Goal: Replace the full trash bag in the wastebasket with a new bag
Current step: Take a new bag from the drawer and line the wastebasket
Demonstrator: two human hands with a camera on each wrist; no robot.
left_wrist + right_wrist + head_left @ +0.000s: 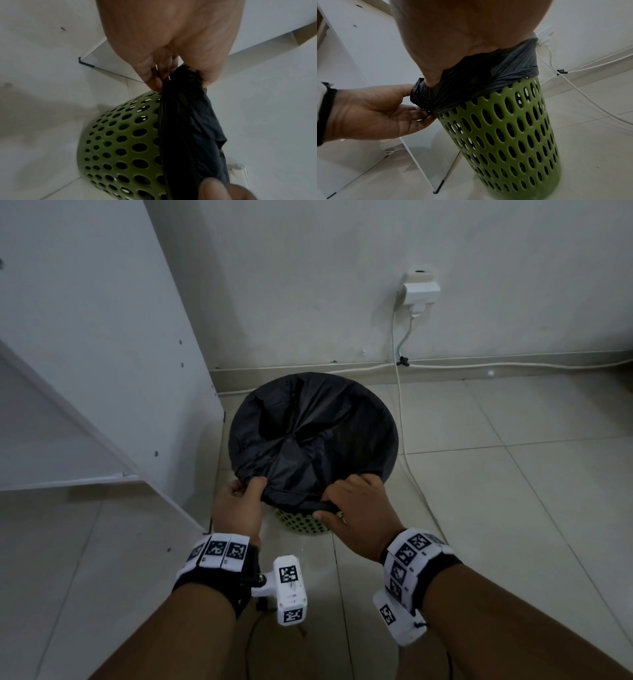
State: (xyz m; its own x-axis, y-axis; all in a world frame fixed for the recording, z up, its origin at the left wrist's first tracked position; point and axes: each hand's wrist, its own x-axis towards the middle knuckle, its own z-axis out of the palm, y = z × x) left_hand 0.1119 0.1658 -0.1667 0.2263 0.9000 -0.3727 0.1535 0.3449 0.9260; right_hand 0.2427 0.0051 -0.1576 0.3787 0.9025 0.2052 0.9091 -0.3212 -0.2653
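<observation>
From the head camera, one round wastebasket (310, 523) stood on glossy floor tiles (496, 508) near a white cabinet (85, 337), its mouth covered by one crinkled black plastic bag (308, 433). The left hand (236, 508) and right hand (356, 511) each pinched the near rim's film.

The left wrist view showed the fingers (154, 79) curled, bunching thin plastic.

In the right wrist view, the green, hole-punched basket wall tapered downward; two white cables (583, 89) trailed behind.
</observation>
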